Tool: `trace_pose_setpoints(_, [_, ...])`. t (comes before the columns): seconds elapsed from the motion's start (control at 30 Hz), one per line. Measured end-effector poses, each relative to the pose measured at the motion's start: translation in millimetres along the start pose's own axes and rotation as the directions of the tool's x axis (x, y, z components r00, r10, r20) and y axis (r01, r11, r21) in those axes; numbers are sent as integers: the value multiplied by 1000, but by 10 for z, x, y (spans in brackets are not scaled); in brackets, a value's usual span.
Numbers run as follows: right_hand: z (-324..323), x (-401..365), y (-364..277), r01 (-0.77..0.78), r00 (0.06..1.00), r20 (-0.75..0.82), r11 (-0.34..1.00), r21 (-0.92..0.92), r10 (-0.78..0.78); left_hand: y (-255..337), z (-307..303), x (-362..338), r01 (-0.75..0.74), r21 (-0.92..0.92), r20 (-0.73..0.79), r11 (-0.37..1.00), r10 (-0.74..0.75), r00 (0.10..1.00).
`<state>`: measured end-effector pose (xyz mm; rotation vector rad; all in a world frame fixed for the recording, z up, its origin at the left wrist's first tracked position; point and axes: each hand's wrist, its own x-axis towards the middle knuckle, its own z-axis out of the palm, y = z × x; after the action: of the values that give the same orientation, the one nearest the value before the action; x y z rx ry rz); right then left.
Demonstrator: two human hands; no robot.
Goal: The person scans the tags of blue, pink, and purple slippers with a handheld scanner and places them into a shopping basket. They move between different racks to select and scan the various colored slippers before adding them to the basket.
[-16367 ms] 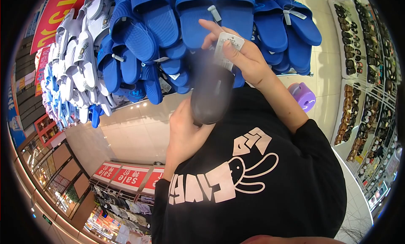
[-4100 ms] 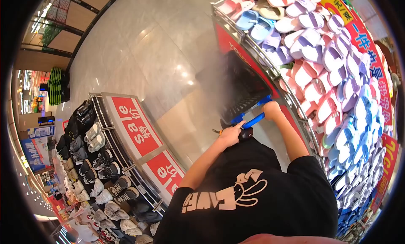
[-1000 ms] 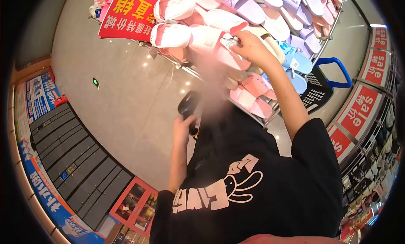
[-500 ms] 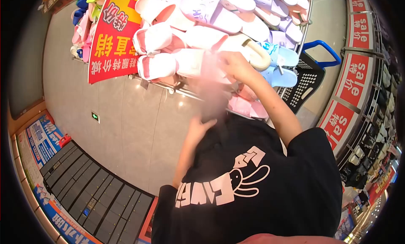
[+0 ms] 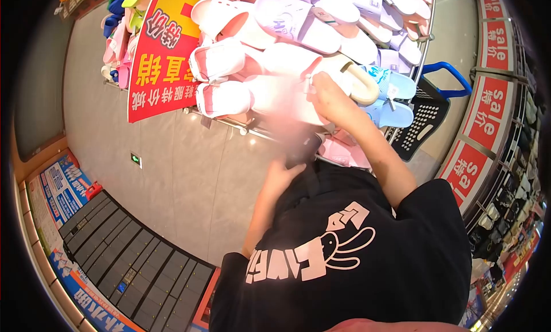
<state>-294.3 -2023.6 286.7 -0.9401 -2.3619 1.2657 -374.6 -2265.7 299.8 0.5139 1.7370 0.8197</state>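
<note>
My right hand (image 5: 332, 97) reaches up to a rack of hanging slippers and grips a pale pink slipper (image 5: 275, 99), which is blurred by motion. Below it my left hand (image 5: 281, 178) holds a dark handheld device (image 5: 302, 151), raised close under that slipper. More white and pink slippers (image 5: 221, 59) hang to the left of it. Lilac slippers (image 5: 290, 16) hang above, and light blue ones (image 5: 396, 91) to the right.
A red and yellow sign (image 5: 163, 50) hangs on the rack's left end. A black shopping basket with a blue handle (image 5: 427, 111) stands on the floor at the right, before red sale panels (image 5: 479, 122). Grey lockers (image 5: 115, 257) line the lower left.
My right hand has shifted its grip on the pink slipper and drawn it slightly down. The left hand has lifted the dark device from waist height up under the slipper.
</note>
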Motion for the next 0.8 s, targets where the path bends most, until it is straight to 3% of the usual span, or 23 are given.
trace_pose_setpoints(0.1, [40,-46,-81,-72,989,116,988,-137,88,144,31,2,-27,113,37,993,23,999])
trace_pose_setpoints(0.17, [41,-77,-132,-13,997,78,990,-140,24,161,47,12,-52,189,46,981,44,998])
trace_pose_setpoints(0.23, [-25,-69,-244,42,999,39,989,-144,-37,102,59,29,-92,171,62,981,82,995])
trace_pose_setpoints(0.3, [-141,-43,-338,-173,983,74,985,25,171,55,68,60,-100,159,61,982,92,994])
trace_pose_setpoints(0.33, [-134,-47,-284,-177,982,73,984,23,175,37,77,67,-107,144,58,984,99,993])
trace_pose_setpoints(0.4, [-121,-27,-158,-60,995,76,998,-1,60,54,64,75,-55,106,65,993,49,997])
trace_pose_setpoints(0.53, [-154,-35,-181,-42,991,132,998,43,36,229,23,23,-2,57,61,998,-1,998])
trace_pose_setpoints(0.6, [-142,-57,-227,-53,996,80,981,188,38,178,8,26,-14,32,59,999,12,998])
trace_pose_setpoints(0.73, [-143,-26,-231,-72,978,201,995,75,55,169,-1,-41,-58,21,0,998,58,998])
trace_pose_setpoints(0.8, [-176,-3,-309,-257,925,320,958,126,206,107,0,-51,-58,-6,-34,998,58,998])
